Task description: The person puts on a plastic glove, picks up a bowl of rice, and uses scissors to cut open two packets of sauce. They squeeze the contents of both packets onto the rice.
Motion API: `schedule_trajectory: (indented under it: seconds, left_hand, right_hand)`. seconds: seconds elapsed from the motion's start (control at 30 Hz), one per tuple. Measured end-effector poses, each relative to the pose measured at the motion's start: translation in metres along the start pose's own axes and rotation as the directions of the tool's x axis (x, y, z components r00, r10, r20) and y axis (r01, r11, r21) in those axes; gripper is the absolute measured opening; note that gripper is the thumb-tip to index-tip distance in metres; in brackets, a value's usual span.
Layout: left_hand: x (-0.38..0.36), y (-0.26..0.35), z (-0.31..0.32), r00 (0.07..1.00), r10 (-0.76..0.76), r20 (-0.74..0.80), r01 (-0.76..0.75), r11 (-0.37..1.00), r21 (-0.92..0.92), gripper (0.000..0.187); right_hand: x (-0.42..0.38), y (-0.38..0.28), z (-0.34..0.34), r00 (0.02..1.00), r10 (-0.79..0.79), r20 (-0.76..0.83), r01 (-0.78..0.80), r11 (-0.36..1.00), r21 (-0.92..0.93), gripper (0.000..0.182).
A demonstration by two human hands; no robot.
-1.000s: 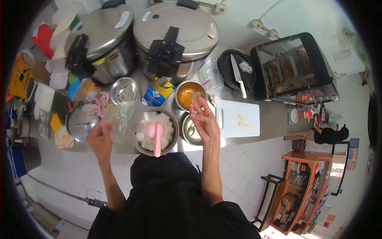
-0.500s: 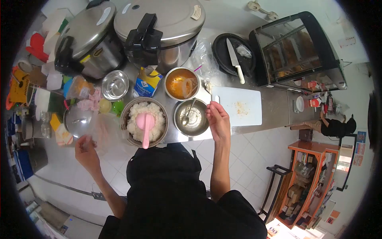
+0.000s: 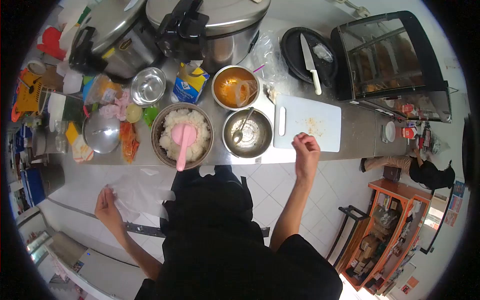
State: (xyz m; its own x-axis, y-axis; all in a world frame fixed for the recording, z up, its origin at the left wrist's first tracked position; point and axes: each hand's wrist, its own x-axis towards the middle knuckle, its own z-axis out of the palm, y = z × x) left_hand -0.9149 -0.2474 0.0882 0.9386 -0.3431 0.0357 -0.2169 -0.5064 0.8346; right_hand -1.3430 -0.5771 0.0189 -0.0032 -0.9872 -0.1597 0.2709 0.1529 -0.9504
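Steel counter (image 3: 357, 142) in a kitchen, with white floor tiles (image 3: 325, 185) below its near edge.

Left hand (image 3: 107, 207), mine: thumb and fingers closed on one corner of a clear plastic sheet (image 3: 137, 197), which hangs in front of the counter, against the tiles and just left of my black clothing.

Right hand (image 3: 306, 155), mine: fingers bent in toward the thumb, at the near edge of the white cutting board (image 3: 330, 115); whether it pinches anything or touches the board, I cannot tell.

Near my body: one bowl (image 3: 154, 142) of white rice (image 3: 199, 125), a pink scoop (image 3: 183, 135) lying on top; right of it, one steel bowl (image 3: 254, 142) with a spoon (image 3: 238, 135) inside.

Behind these: one pot (image 3: 214, 90) of orange liquid; one blue-and-yellow box (image 3: 190, 84); one small steel bowl (image 3: 148, 87).

Left: a round lid (image 3: 102, 132), beside a bag of reddish food (image 3: 128, 142).

Farther out: two large cookers (image 3: 227, 50); a knife (image 3: 308, 57) across a black tray (image 3: 291, 57); a glass-sided display case (image 3: 387, 55); at far right, another person (image 3: 432, 172) in black.
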Motion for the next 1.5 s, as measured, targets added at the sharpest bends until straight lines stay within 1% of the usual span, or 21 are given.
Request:
schedule_trajectory:
  seconds: [0.03, 0.1, 0.13, 0.2, 0.23, 0.3, 0.37, 0.43, 0.47, 0.53, 0.8, 0.9, 0.97, 1.03, 1.1, 1.13, 1.2, 1.3, 1.37, 1.43, 1.5]
  left_hand:
    - [-0.005, -0.003, -0.001, 0.999, -0.041, 0.003, 0.041, 0.999, -0.011, 0.020]
    - [-0.008, -0.011, -0.005, 0.997, -0.082, 0.012, 0.083, 0.996, -0.019, 0.020]
    - [-0.007, -0.017, -0.009, 0.995, -0.089, 0.047, 0.087, 0.995, 0.039, 0.020]
    - [-0.009, -0.022, -0.010, 0.992, -0.104, 0.077, 0.098, 0.992, 0.083, 0.020]
    - [-0.007, -0.019, -0.008, 0.990, -0.105, 0.090, 0.104, 0.994, 0.017, 0.019]
    - [-0.004, -0.010, 0.002, 0.990, -0.104, 0.099, 0.110, 0.992, -0.059, 0.018]
    - [-0.001, 0.001, 0.012, 0.996, -0.075, 0.045, 0.081, 0.987, -0.140, 0.016]
    - [0.009, 0.003, 0.013, 0.995, -0.031, 0.097, 0.045, 0.989, -0.141, 0.016]
    - [0.014, 0.002, 0.009, 0.990, 0.006, 0.139, 0.013, 0.991, -0.134, 0.016]
    - [0.028, -0.013, -0.008, 0.981, 0.001, 0.193, 0.014, 0.997, -0.074, 0.015]
    - [0.036, -0.056, -0.052, 0.995, -0.033, 0.097, 0.042, 0.995, -0.087, 0.016]
    - [0.036, -0.066, -0.070, 0.994, -0.055, 0.091, 0.068, 0.987, -0.148, 0.017]
    - [0.045, -0.089, -0.087, 0.975, -0.106, 0.198, 0.108, 0.994, -0.002, 0.020]
    - [0.050, -0.096, -0.093, 0.973, -0.139, 0.185, 0.137, 0.990, 0.024, 0.021]
    - [0.051, -0.100, -0.099, 0.972, -0.186, 0.144, 0.181, 0.982, 0.049, 0.023]
    - [0.051, -0.099, -0.097, 0.969, -0.191, 0.160, 0.200, 0.979, -0.048, 0.023]
    - [0.048, -0.094, -0.088, 0.970, -0.171, 0.173, 0.205, 0.958, -0.200, 0.021]
    - [0.049, -0.087, -0.076, 0.957, -0.104, 0.269, 0.178, 0.948, -0.265, 0.018]
    - [0.051, -0.081, -0.069, 0.947, -0.083, 0.312, 0.182, 0.935, -0.304, 0.017]
    - [0.052, -0.082, -0.061, 0.931, -0.056, 0.362, 0.190, 0.919, -0.345, 0.016]
    - [0.052, -0.088, -0.051, 0.853, -0.030, 0.521, 0.268, 0.882, -0.388, 0.012]
  right_hand:
    - [0.004, 0.004, -0.028, 0.992, 0.060, 0.114, -0.064, 0.997, 0.037, 0.015]
    - [0.009, 0.030, -0.076, 0.946, 0.138, 0.293, -0.294, 0.743, 0.601, 0.009]
    - [0.001, 0.041, -0.080, 0.948, 0.142, 0.286, -0.292, 0.745, 0.599, 0.009]
    - [-0.010, 0.064, -0.081, 0.965, 0.194, 0.173, -0.188, 0.981, -0.056, 0.014]
    - [-0.019, 0.073, -0.076, 0.977, 0.187, 0.106, -0.131, 0.907, -0.399, 0.019]
    - [-0.033, 0.090, -0.058, 0.995, 0.101, 0.008, -0.037, 0.433, -0.901, 0.028]
    - [-0.034, 0.085, -0.006, 0.987, -0.010, 0.158, 0.150, 0.378, -0.914, 0.022]
    - [-0.017, 0.105, 0.017, 0.913, 0.028, 0.408, 0.408, -0.019, -0.913, 0.018]
    - [-0.010, 0.119, 0.022, 0.916, 0.018, 0.402, 0.402, -0.021, -0.915, 0.018]
    - [-0.003, 0.145, 0.029, 0.912, 0.096, 0.399, 0.407, -0.328, -0.852, 0.021]
    - [0.002, 0.175, 0.029, 0.930, 0.055, 0.364, 0.343, -0.490, -0.801, 0.024]
    - [0.002, 0.178, 0.033, 0.938, 0.044, 0.343, 0.324, -0.459, -0.827, 0.023]
    - [0.000, 0.172, 0.038, 0.968, 0.060, 0.242, 0.243, -0.446, -0.861, 0.020]
    - [-0.019, 0.151, 0.042, 0.956, -0.066, 0.287, 0.265, -0.235, -0.935, 0.017]
    - [-0.050, 0.129, 0.041, 0.945, 0.042, 0.323, 0.322, 0.032, -0.946, 0.022]
    - [-0.071, 0.116, 0.050, 0.942, 0.127, 0.311, 0.310, 0.033, -0.950, 0.021]
    - [-0.108, 0.112, 0.044, 0.899, 0.295, 0.324, 0.387, -0.187, -0.903, 0.018]
    - [-0.171, 0.068, 0.109, 0.944, 0.189, 0.270, 0.304, -0.185, -0.934, 0.030]
    - [-0.194, 0.050, 0.150, 0.908, 0.391, 0.148, 0.167, -0.013, -0.986, 0.029]
    - [-0.220, 0.055, 0.182, 0.907, 0.359, 0.221, 0.072, 0.383, -0.921, 0.027]
    - [-0.246, 0.056, 0.236, 0.868, 0.220, 0.444, 0.172, 0.707, -0.686, 0.021]
